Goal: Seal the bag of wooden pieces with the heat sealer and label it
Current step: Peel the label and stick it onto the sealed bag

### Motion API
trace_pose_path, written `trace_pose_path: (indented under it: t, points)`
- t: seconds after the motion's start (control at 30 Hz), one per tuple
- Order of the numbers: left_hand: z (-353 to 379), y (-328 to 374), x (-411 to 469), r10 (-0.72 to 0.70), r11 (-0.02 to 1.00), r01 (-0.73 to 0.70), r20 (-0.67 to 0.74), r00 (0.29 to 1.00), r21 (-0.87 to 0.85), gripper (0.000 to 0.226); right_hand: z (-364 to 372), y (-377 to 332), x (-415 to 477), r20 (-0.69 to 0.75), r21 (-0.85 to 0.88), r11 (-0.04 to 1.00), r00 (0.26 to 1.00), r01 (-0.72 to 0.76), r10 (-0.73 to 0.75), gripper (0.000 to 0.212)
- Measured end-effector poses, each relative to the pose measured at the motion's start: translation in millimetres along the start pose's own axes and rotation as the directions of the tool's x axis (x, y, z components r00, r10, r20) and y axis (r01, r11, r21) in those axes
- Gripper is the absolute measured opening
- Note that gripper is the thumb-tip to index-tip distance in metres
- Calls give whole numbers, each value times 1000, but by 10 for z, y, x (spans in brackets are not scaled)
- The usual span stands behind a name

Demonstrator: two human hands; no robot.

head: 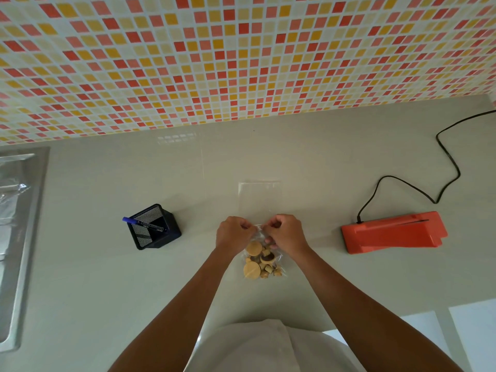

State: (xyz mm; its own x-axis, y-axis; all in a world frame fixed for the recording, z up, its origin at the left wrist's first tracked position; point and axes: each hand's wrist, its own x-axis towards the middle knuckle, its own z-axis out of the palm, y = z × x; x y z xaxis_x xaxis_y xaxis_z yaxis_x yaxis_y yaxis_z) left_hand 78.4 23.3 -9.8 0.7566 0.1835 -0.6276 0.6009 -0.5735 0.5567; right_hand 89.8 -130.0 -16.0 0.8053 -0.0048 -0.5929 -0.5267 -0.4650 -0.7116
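Observation:
A clear plastic bag (261, 260) with several wooden discs and small blocks lies on the grey counter in front of me. My left hand (234, 232) and my right hand (285, 230) both pinch the bag's far, open edge, fingers curled shut on the plastic. The orange heat sealer (391, 232) sits to the right with its lid down, apart from the bag. A black mesh pen holder (153, 227) with a blue marker (142, 223) stands to the left.
An empty clear bag (259, 196) lies flat just beyond my hands. The sealer's black cord (451, 159) snakes off to the right. A steel sink (16, 237) occupies the far left. A tiled wall (241, 57) bounds the counter behind.

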Motion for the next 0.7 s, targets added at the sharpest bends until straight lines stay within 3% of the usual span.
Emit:
trace_pose_path:
  t: [0.7]
  points:
    - [44, 62, 3, -19, 999, 21, -61, 998, 27, 16, 57, -40, 19, -30, -58, 998, 999, -26, 25, 19]
